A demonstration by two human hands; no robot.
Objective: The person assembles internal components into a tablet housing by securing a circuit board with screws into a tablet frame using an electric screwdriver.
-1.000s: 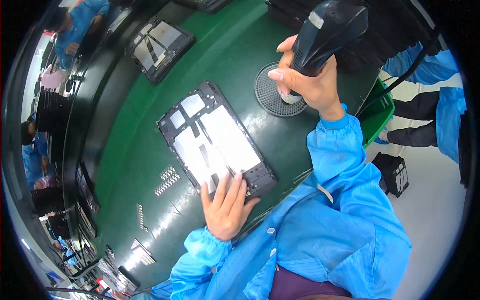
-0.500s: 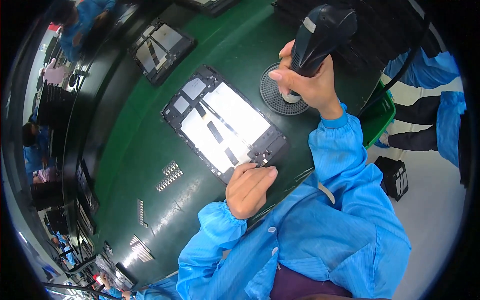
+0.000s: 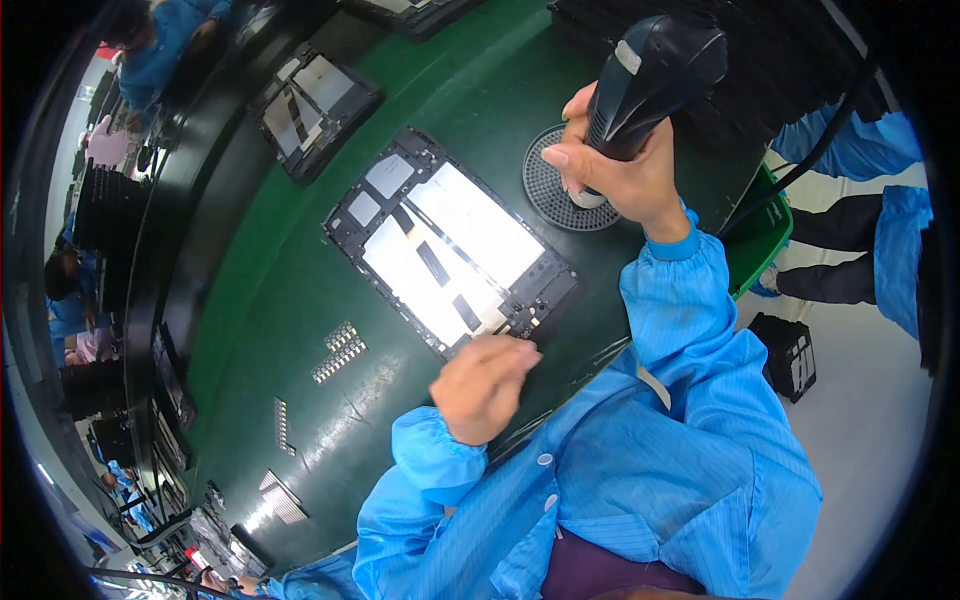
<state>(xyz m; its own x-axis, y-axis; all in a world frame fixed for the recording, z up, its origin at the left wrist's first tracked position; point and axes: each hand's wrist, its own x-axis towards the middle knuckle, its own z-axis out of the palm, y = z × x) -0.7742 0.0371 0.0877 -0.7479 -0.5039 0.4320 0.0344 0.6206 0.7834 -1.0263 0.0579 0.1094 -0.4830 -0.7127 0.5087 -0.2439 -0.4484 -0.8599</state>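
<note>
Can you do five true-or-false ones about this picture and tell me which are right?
1. The right hand grips a black handheld tool. True.
2. The left hand is at the near edge of the opened tablet. True.
3. A cover hides all the tablet's insides. False: pale inner panels show.
4. A round perforated disc lies to the right of the tablet. True.
5. Both arms wear red. False: the sleeves are blue.
</note>
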